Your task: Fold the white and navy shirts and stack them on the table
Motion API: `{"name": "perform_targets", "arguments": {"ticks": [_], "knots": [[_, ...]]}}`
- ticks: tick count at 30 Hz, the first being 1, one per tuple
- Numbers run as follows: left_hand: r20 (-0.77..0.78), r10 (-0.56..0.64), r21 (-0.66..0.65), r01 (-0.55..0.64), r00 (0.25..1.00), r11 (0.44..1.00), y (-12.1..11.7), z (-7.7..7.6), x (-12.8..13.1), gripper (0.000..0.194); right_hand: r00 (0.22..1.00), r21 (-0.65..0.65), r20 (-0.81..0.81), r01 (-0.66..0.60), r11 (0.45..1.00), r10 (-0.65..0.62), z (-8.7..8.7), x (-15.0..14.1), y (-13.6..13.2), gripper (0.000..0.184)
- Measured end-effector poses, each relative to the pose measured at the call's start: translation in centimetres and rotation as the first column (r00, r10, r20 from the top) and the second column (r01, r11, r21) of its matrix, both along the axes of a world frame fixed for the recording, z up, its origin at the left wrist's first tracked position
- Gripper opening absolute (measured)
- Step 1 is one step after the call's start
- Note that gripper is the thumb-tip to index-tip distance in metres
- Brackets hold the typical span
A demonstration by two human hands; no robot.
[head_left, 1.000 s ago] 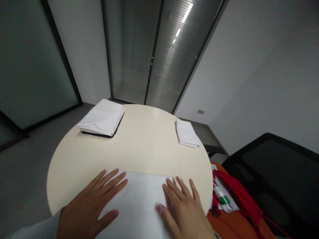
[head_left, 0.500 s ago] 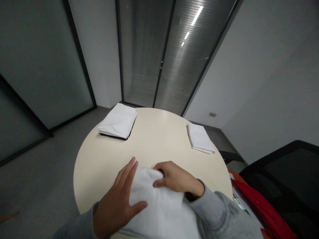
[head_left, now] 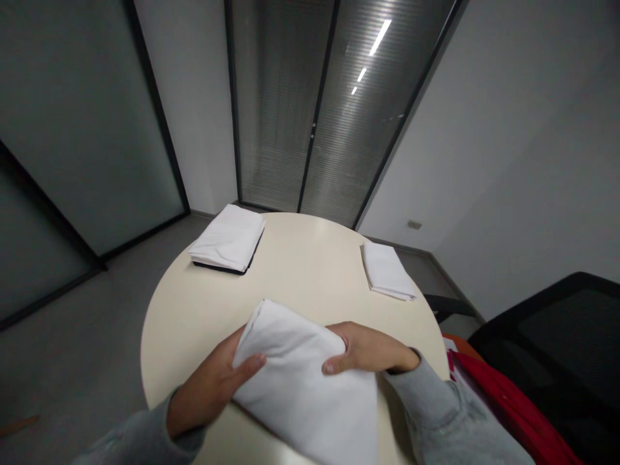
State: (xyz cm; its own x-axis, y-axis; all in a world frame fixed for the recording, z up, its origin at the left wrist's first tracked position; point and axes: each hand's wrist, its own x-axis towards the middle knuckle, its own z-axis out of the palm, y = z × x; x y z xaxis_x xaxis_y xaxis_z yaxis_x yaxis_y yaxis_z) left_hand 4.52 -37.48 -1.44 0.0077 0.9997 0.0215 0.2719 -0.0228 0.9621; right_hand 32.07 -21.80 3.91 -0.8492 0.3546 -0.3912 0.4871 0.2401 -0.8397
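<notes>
Folded white cloth (head_left: 305, 394) held two-handed at the round table's (head_left: 305, 265) six o'clock
Left hand (head_left: 213, 378) grips its ten o'clock edge, right hand (head_left: 371, 347) its one o'clock edge; seemingly a lifting step, next calling for layers kept together

Cannot see most fingers of the bare left hand (head_left: 208, 381) or the bare right hand (head_left: 365, 349), hidden behind the folded white cloth (head_left: 303, 381) over the round cream table (head_left: 305, 258). Cannot follow the cloth's lower end or the table's near rim past the bottom edge. Right of the table, cannot see the whole black mesh-backed chair (head_left: 562, 336); left of it, cannot identify a brownish sliver (head_left: 18, 425), blurred and edge-cut.
</notes>
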Motion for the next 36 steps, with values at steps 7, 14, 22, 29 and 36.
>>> {"name": "perform_targets", "arguments": {"ticks": [7, 14, 22, 29, 36], "knots": [[0.092, -0.225, -0.116, 0.235, 0.97, 0.965, 3.3, 3.2, 0.2, 0.055, 0.996, -0.035, -0.047, 0.076, 0.997, -0.077, -1.6, 2.6, -0.6, 0.044], [-0.326, -0.136, 0.102, 0.178, 0.936, 0.979, 9.8, 5.7, 1.4, 0.043, 0.982, -0.046, -0.057, 0.18, 0.983, -0.183, -2.1, 3.8, -1.1, 0.049], [-0.357, 0.038, 0.271, 0.065, 0.933, 0.96, 15.9, 6.0, 2.1, 0.046, 0.808, -0.197, -0.34, 0.44, 0.876, -0.482, -4.5, 5.8, 1.1, 0.057], [-0.353, 0.169, 0.288, -0.065, 0.92, 0.955, 16.2, -1.8, 1.7, 0.045, 0.546, -0.07, -0.394, 0.784, 0.616, -0.739, -0.6, 10.2, 10.5, 0.056], [-0.475, -0.022, 0.286, 0.178, 0.88, 0.941, 15.7, -2.9, 2.2, 0.037, 0.379, 0.091, -0.188, 0.925, 0.369, -0.906, -0.1, 12.9, 20.8, 0.027]]}}
